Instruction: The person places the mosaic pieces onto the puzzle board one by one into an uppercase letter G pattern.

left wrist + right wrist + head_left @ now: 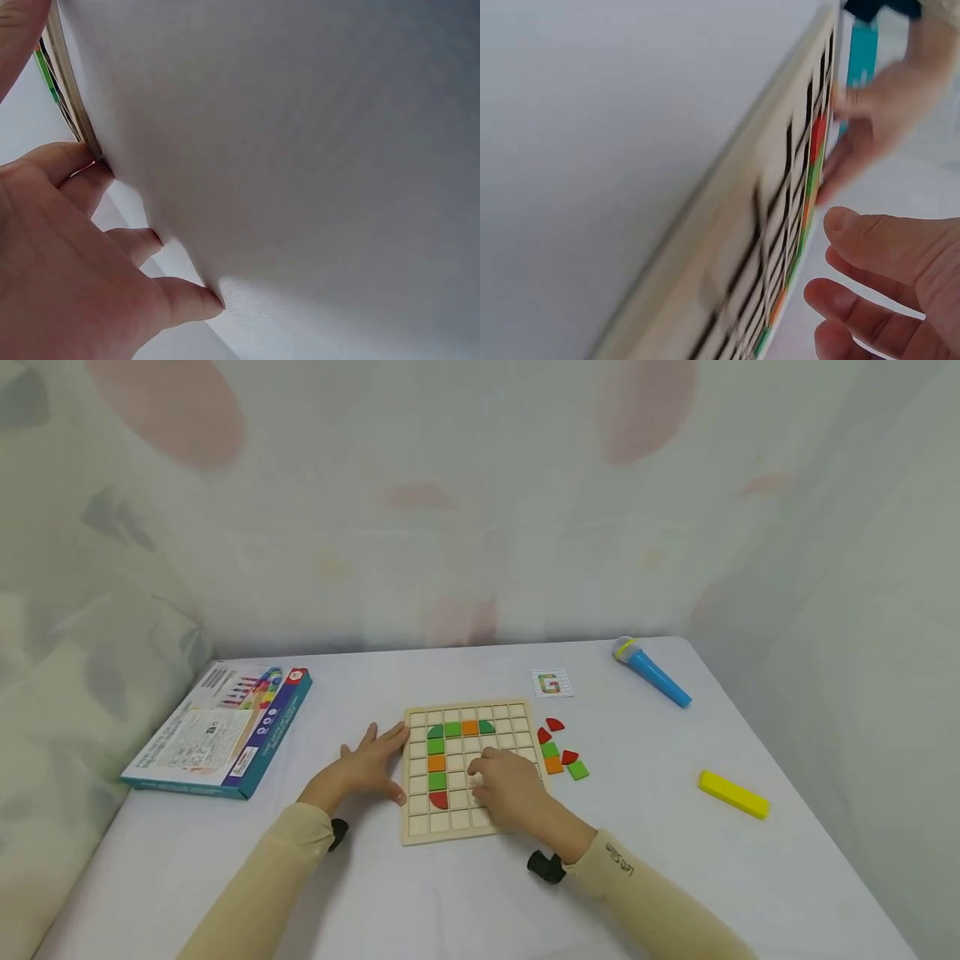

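Observation:
A wooden grid board [417, 835] lies flat on the table. Coloured tiles on it form a row near its top and a column down its left side, ending in a red quarter-round tile [439, 800]. With fingers spread, my left hand [367, 767] touches the board's left edge; the left wrist view shows fingertips on the edge and on the cloth. My right hand [512, 789] is over the board's right half, covering some cells. In the right wrist view its thumb [877, 240] and loosely bent fingers stand apart, with nothing seen between them.
Several loose red, green and orange tiles [577, 769] lie right of the board. Behind them is a pattern card [552, 683]. A blue toy microphone [658, 677] and a yellow block [733, 794] are farther right; a flat box [217, 731] lies at the left.

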The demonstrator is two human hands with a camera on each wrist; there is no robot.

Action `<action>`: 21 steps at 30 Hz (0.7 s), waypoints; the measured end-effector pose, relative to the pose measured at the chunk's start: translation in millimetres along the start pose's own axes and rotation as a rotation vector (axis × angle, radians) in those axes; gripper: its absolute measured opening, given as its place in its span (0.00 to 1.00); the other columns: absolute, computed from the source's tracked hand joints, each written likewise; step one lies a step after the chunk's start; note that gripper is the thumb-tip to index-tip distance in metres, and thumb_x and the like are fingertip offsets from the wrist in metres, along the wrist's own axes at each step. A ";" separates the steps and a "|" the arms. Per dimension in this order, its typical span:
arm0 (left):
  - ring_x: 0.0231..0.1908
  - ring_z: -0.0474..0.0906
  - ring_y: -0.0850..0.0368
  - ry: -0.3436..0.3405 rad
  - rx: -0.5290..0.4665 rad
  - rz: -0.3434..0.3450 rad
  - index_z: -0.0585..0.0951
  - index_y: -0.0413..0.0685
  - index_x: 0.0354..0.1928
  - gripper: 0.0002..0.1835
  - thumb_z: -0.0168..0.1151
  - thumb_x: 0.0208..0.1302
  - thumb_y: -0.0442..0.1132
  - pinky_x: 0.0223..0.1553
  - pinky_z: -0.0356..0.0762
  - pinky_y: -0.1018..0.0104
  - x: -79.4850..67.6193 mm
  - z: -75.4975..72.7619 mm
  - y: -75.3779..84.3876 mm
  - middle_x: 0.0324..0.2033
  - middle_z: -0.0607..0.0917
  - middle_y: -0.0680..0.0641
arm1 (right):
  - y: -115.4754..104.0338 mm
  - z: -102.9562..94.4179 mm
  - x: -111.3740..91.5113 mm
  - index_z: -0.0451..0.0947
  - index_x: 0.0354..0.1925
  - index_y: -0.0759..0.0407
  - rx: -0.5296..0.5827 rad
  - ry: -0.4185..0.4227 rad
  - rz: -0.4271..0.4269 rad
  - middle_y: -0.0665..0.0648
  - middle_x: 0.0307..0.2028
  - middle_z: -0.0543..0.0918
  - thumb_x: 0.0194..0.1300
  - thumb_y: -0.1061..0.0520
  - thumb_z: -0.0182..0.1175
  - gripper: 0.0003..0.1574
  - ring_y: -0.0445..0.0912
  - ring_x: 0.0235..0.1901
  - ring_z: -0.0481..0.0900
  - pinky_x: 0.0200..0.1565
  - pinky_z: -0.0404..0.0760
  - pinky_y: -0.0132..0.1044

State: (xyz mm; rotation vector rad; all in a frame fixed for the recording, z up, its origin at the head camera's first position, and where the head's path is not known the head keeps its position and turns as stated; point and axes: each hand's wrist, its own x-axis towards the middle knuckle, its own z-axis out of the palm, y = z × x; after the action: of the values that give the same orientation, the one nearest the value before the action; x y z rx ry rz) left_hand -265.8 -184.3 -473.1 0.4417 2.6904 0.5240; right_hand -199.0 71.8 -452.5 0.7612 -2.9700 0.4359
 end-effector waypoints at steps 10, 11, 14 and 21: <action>0.67 0.33 0.31 0.015 0.012 0.014 0.52 0.49 0.71 0.66 0.77 0.26 0.57 0.49 0.33 0.20 -3.3 1.7 1.2 0.71 0.49 0.46 | 88.8 -26.2 -41.5 0.83 0.39 0.56 0.007 0.093 0.196 0.51 0.39 0.81 0.50 0.58 0.69 0.14 0.46 0.38 0.76 0.38 0.79 0.39; 0.67 0.33 0.31 0.017 0.009 0.015 0.52 0.48 0.71 0.66 0.77 0.27 0.57 0.49 0.33 0.20 -4.1 0.8 1.9 0.71 0.49 0.46 | 96.7 -27.3 -45.2 0.83 0.39 0.56 0.006 0.087 0.202 0.52 0.39 0.82 0.50 0.58 0.69 0.14 0.47 0.38 0.76 0.39 0.79 0.39; 0.68 0.33 0.32 0.019 0.012 0.011 0.52 0.48 0.71 0.65 0.77 0.28 0.56 0.50 0.33 0.20 -6.2 -1.4 3.9 0.71 0.49 0.46 | 113.2 -29.7 -53.7 0.83 0.39 0.56 0.017 0.040 0.220 0.52 0.41 0.82 0.52 0.59 0.68 0.12 0.48 0.41 0.75 0.42 0.79 0.42; 0.68 0.33 0.32 0.025 0.000 0.017 0.52 0.49 0.71 0.65 0.77 0.28 0.56 0.50 0.32 0.21 -5.2 -2.0 4.3 0.71 0.49 0.46 | 127.0 -26.7 -60.7 0.83 0.42 0.57 0.001 -0.023 0.171 0.54 0.45 0.81 0.52 0.61 0.68 0.15 0.50 0.45 0.76 0.45 0.79 0.44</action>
State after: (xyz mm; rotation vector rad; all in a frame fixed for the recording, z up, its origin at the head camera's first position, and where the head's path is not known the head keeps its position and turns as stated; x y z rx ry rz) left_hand -261.0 -183.0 -468.1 0.4613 2.7132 0.5374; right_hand -207.1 214.2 -466.5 0.5176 -3.0692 0.4392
